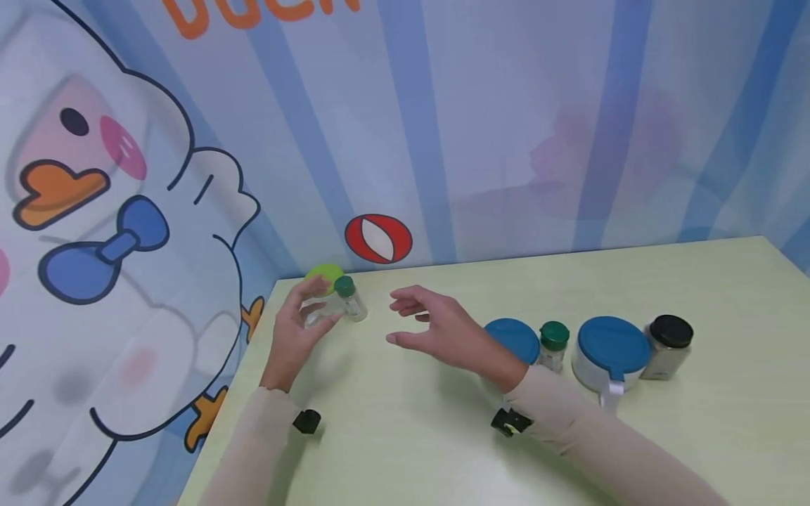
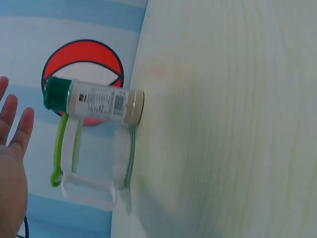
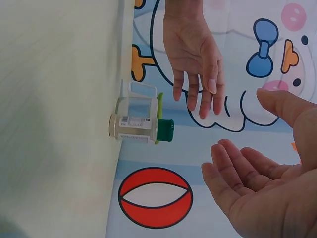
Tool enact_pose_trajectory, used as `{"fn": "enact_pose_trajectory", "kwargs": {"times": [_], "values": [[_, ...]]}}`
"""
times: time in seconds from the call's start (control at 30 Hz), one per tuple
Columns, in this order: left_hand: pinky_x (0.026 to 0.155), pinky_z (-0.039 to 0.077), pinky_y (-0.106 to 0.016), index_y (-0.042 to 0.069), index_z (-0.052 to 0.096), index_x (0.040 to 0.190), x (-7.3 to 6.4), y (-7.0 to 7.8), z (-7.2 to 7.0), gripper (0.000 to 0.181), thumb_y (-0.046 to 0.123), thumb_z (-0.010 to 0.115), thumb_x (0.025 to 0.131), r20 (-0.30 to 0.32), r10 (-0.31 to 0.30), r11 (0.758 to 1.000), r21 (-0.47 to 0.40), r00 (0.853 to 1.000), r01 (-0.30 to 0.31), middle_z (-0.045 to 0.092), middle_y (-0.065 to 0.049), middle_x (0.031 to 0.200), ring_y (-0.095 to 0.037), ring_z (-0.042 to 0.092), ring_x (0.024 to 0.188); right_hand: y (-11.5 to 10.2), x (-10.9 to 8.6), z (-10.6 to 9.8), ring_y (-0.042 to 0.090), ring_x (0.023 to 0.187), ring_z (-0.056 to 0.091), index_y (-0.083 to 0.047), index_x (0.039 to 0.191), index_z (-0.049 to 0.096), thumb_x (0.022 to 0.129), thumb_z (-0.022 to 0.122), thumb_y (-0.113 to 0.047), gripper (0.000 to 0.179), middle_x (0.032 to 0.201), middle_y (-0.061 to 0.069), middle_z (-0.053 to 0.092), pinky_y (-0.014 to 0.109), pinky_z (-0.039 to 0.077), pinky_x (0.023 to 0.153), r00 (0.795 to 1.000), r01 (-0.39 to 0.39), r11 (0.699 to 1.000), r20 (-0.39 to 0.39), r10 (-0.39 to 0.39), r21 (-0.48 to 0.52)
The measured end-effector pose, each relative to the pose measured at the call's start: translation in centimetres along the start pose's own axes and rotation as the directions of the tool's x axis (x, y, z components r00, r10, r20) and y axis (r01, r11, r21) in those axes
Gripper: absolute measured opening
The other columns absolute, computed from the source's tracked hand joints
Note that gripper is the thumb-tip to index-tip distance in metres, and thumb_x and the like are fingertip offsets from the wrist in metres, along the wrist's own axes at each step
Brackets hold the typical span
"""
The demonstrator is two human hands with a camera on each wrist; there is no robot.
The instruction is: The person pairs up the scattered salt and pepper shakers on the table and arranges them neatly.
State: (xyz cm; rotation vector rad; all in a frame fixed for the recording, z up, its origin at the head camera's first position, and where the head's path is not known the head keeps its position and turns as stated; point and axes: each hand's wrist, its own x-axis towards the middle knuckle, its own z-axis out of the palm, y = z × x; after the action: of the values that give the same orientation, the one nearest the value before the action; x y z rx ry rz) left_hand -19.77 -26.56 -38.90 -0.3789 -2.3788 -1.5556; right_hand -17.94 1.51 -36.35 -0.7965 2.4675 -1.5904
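Observation:
My left hand is held above the table's back left corner with fingers spread and nothing in it. Behind it stands a clear jar with a lime-green lid and a white handle. Right beside that jar is a spice bottle with a dark green cap and a printed label, upright on the table. My right hand hovers to the right of the bottle, palm turned toward the left hand, fingers loosely bent and thumb apart. It holds nothing.
Under and beside my right forearm stand a blue-lidded jar, a green-capped bottle, a second blue-lidded jar with a handle, and a black-capped jar. A printed cartoon backdrop rises behind the table.

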Motion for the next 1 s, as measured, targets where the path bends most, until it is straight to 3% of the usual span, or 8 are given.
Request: {"fn": "enact_pose_trajectory", "kwargs": {"times": [0.27,0.43,0.77,1.0], "values": [[0.117,0.033,-0.056,0.006,0.044,0.15,1.0,-0.8,-1.3,0.066,0.014,0.075,0.093,-0.061,0.018,0.998,0.067,0.998,-0.014,0.053,-0.009,0.146,-0.026,0.043,0.139,0.3,1.8,1.7,0.022,0.13,0.058,-0.016,0.142,0.055,0.088,0.081,-0.028,0.061,0.136,0.001,0.065,0.043,0.046,0.11,1.0,-0.005,0.999,0.009,0.005,0.04],[0.122,0.026,-0.053,0.007,0.045,0.15,1.6,-1.7,-1.7,0.065,0.02,0.075,0.093,-0.073,-0.006,0.994,0.108,0.997,0.014,0.053,-0.008,0.147,-0.023,0.04,0.141,0.3,3.1,2.8,0.02,0.129,0.058,-0.016,0.142,0.055,0.088,0.081,-0.029,0.061,0.136,0.001,0.064,0.04,0.047,0.109,1.0,-0.011,0.999,0.007,0.01,0.044],[0.126,0.016,-0.047,0.021,0.041,0.154,3.3,-6.4,-2.3,0.071,0.022,0.076,0.092,-0.071,-0.053,0.988,0.143,0.996,0.063,0.041,0.002,0.157,-0.018,0.028,0.15,0.7,4.9,4.6,0.022,0.125,0.06,-0.014,0.142,0.055,0.09,0.08,-0.024,0.059,0.137,0.006,0.063,0.038,0.047,0.109,0.998,-0.004,0.992,-0.059,0.011,0.128],[0.124,0.017,-0.056,0.033,0.024,0.161,4.3,-7.6,-2.4,0.09,0.04,0.078,0.089,-0.02,-0.197,0.966,0.165,0.98,0.197,0.024,0.004,0.165,-0.024,0.017,0.155,1.7,6.9,5.9,0.024,0.123,0.061,-0.008,0.142,0.054,0.09,0.078,-0.018,0.058,0.135,0.011,0.064,0.04,0.048,0.108,0.993,-0.009,0.979,-0.11,0.032,0.203]]}}
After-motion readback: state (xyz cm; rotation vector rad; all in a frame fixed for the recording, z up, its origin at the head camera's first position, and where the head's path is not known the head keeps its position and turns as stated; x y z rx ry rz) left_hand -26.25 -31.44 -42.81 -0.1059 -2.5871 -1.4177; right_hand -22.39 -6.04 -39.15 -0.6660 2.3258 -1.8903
